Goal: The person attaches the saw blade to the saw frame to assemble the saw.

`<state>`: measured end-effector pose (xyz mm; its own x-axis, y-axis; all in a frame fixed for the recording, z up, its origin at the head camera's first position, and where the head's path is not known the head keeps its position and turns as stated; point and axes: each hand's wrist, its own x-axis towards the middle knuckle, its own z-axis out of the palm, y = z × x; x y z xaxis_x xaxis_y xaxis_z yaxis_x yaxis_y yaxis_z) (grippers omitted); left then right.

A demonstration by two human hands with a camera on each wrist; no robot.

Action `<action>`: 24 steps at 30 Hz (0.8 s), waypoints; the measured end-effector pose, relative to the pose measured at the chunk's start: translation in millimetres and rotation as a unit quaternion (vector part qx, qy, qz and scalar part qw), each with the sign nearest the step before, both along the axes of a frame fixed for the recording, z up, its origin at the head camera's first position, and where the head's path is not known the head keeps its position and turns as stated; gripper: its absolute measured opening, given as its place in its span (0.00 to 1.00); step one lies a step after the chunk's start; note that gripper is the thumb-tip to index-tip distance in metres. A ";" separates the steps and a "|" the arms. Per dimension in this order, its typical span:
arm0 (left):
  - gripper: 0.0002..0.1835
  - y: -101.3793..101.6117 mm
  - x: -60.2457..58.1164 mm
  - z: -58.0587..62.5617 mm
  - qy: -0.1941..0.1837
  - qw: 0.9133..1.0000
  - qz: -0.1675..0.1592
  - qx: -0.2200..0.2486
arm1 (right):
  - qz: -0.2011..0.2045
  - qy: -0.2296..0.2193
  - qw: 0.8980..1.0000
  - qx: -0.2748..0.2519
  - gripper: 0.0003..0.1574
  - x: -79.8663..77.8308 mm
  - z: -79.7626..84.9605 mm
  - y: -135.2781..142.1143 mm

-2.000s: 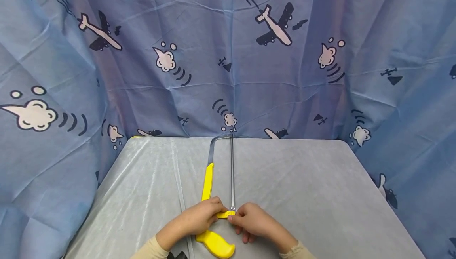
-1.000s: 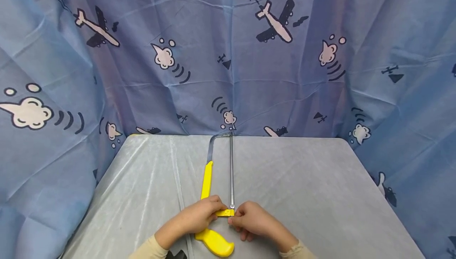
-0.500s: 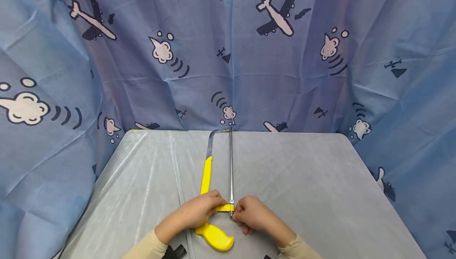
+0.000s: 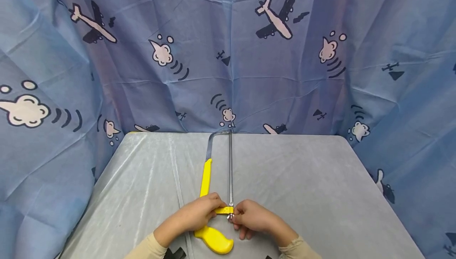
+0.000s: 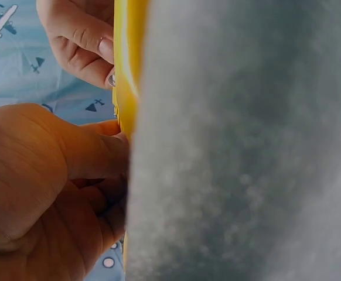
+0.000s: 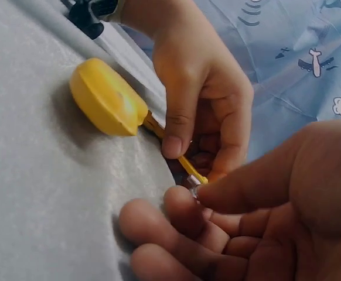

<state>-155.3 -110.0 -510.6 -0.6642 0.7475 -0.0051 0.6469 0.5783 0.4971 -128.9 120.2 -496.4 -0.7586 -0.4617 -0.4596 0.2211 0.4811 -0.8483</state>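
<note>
A hacksaw (image 4: pixel 206 178) with a yellow handle (image 4: pixel 215 241) lies lengthwise on the grey table, its straight blade (image 4: pixel 230 168) along the right side. My left hand (image 4: pixel 199 213) grips the yellow frame near the crosspiece (image 4: pixel 224 210), thumb and fingers on either side. At the near end of the blade sits a small silver wing nut (image 6: pixel 193 181). Thumb and index finger of my right hand (image 4: pixel 254 215) pinch it, while the other fingers curl loosely below. In the left wrist view, the yellow handle (image 5: pixel 129 52) and cloth hide much of the hands' work.
A grey cloth (image 4: pixel 306 179) covers the table, with a seam line running left of the saw. Blue curtains (image 4: pixel 199 61) with airplane prints hang behind and at both sides. A black object (image 4: pixel 175 254) shows beside my left sleeve.
My right fingertips have shifted around the wing nut, which was hidden behind them and now shows beside the crosspiece. My left hand keeps its hold on the hacksaw; the head view has tilted slightly.
</note>
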 end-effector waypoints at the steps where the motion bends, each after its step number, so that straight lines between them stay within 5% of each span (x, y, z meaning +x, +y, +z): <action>1: 0.19 -0.1 0.2 -0.6 0.000 1.000 0.001 0.000 | 0.000 -0.011 1.000 -0.006 0.12 -0.5 -0.4 0.6; 7: 0.18 -0.1 -0.1 -2.3 0.010 1.000 0.001 0.000 | -0.004 -0.011 1.000 -0.009 0.12 -0.9 -1.8 0.5; 17: 0.19 0.4 0.2 -0.3 0.013 1.000 -0.001 0.002 | -0.018 0.144 0.985 0.098 0.14 5.4 5.4 -1.6; 24: 0.19 0.5 0.0 -1.4 0.013 1.000 -0.002 -0.002 | -0.014 0.120 0.988 0.095 0.20 9.1 13.0 -5.3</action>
